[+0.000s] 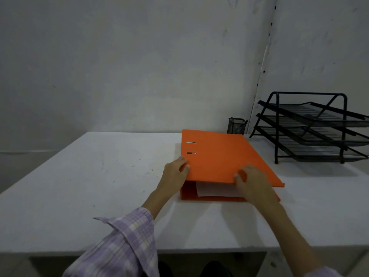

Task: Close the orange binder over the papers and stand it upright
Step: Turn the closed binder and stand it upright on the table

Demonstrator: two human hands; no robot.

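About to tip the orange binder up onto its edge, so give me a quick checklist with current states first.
1. Cover fully shut over papers: not ok. The orange binder cover sits raised at the near edge, gap visible.
2. Papers tucked inside: not ok. A white sheet shows in the gap at the near edge.
3. Left hand grip on the cover's left corner: ok.
4. Right hand grip on the cover's near edge: ok.
5. Bare table left of the binder: ok.
6. Ring mechanism locked: cannot tell, hidden under the cover.
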